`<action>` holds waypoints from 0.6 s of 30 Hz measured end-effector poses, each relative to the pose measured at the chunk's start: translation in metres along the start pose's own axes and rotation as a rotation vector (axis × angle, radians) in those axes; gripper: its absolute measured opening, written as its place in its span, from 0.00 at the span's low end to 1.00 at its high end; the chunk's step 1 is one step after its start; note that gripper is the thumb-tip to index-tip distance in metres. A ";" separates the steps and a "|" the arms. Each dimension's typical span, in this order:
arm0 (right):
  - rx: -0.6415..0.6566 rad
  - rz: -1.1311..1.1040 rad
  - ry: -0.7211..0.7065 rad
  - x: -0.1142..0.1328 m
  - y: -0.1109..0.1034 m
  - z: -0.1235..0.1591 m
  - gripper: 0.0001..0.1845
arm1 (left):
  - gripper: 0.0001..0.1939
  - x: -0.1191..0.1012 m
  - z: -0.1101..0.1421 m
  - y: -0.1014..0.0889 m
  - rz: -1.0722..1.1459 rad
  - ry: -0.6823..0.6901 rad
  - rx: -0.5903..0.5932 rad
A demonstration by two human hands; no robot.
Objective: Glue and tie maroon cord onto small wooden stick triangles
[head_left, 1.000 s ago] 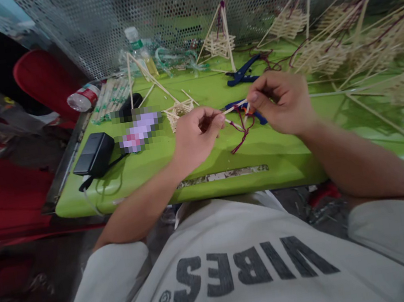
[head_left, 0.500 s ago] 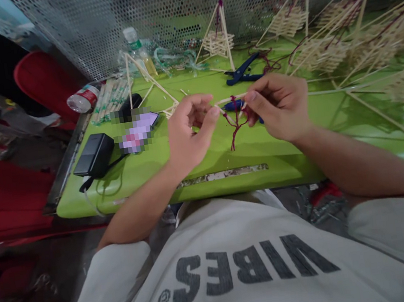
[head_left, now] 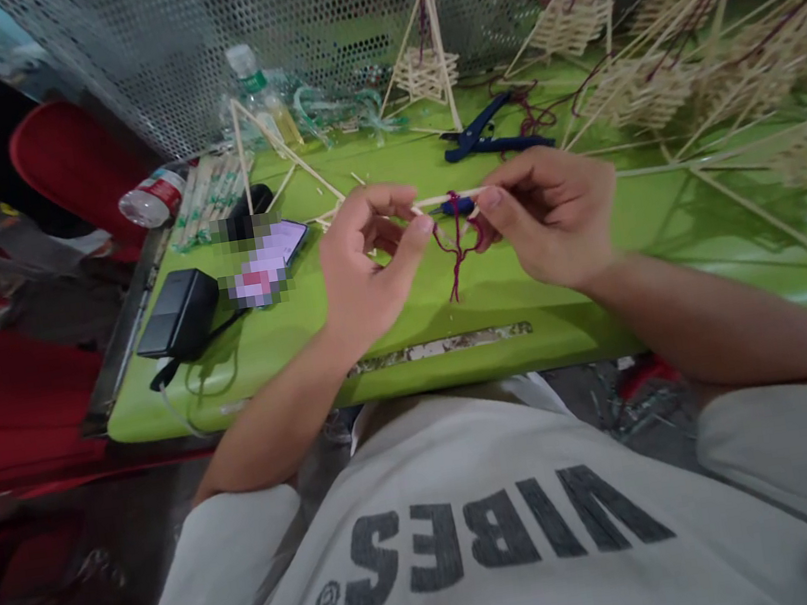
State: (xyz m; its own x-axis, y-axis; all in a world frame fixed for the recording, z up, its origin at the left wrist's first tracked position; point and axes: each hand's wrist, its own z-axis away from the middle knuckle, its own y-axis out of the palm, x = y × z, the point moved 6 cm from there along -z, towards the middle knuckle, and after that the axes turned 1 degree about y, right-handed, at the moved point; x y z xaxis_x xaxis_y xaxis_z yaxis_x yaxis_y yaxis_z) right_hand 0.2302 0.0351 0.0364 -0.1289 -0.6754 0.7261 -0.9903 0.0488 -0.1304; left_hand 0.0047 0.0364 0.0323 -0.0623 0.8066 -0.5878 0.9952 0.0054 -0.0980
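Note:
A thin wooden stick (head_left: 434, 201) spans the gap between my hands above the green table. Dark red string (head_left: 456, 256) is looped over it, and its twisted ends hang below. My left hand (head_left: 369, 272) is closed, thumb and forefinger at the stick's left end, by a strand of the string. Thumb and fingers of my right hand (head_left: 554, 219) pinch the stick from the other side, with some string bunched under the fingertips. Behind the stick lies a small blue-handled tool (head_left: 460, 205), partly hidden. Blue cutters (head_left: 489, 136) rest just beyond.
Several stick frames bound with dark red string, such as a small one (head_left: 426, 72), stand at the back and right. Left are a phone (head_left: 268, 262), a black adapter (head_left: 178, 316), wrapped stick bundles (head_left: 210, 195) and bottles (head_left: 153, 200). A perforated metal panel (head_left: 178, 63) borders the table (head_left: 291, 360).
Both hands and the stick appear slightly further left in view, while the whole scene has shifted a little too. The grip on the stick stays much the same.

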 end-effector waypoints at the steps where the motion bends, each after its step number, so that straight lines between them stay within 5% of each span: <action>1: 0.005 0.028 -0.019 0.000 -0.001 0.002 0.20 | 0.20 0.001 0.000 0.000 -0.009 -0.017 0.011; 12: 0.014 0.240 -0.215 0.016 0.001 0.006 0.22 | 0.42 0.014 0.010 0.005 -0.029 -0.200 0.143; 18: -0.086 0.099 -0.084 0.010 -0.004 0.001 0.20 | 0.60 0.035 0.015 0.011 0.039 -0.352 0.318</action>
State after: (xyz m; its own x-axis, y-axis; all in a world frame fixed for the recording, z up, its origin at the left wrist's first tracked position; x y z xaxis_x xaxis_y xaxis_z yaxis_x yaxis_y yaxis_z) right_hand 0.2331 0.0278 0.0435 -0.2252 -0.7230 0.6531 -0.9742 0.1787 -0.1382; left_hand 0.0128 0.0556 -0.0016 -0.1015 0.5532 -0.8269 0.9281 -0.2465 -0.2789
